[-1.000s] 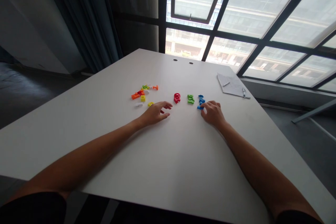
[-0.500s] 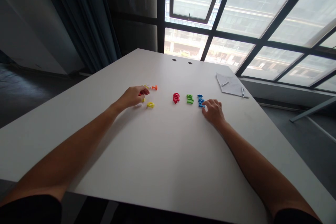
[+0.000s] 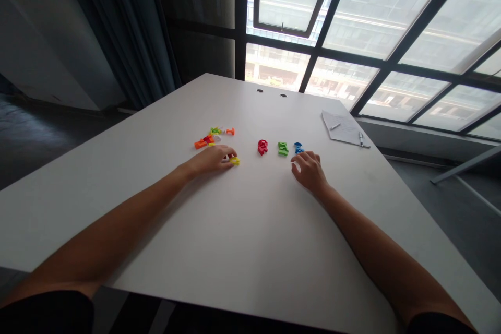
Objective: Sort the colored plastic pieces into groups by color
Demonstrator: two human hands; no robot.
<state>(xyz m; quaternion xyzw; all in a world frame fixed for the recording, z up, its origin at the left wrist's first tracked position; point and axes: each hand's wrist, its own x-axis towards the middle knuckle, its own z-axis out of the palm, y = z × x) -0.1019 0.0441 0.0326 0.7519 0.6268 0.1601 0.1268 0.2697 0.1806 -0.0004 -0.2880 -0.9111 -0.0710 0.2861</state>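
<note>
My left hand (image 3: 214, 158) rests low over the table with its fingers closed on a small yellow plastic piece (image 3: 235, 160). Behind it lies a loose group: an orange piece (image 3: 200, 143), a red piece (image 3: 209, 138), a green piece (image 3: 215, 130) and a second orange piece (image 3: 230, 131). My right hand (image 3: 310, 169) hovers with thumb and fingers curved apart, and I see nothing between them. Just beyond its fingers is a blue plastic piece (image 3: 298, 147), partly hidden. A green block (image 3: 283, 148) and a red block (image 3: 262, 147) sit between the hands.
The white table (image 3: 242, 250) runs toward the windows. At the right lie paper (image 3: 345, 126), a pen (image 3: 335, 126) and a marker (image 3: 361, 139). Two round holes are near the far edge, and a dark curtain (image 3: 121, 26) hangs at the left.
My left hand has come nearer and to the right, and the yellow piece has shifted right with it. My right hand has drawn left and slightly nearer, away from the blue pieces.
</note>
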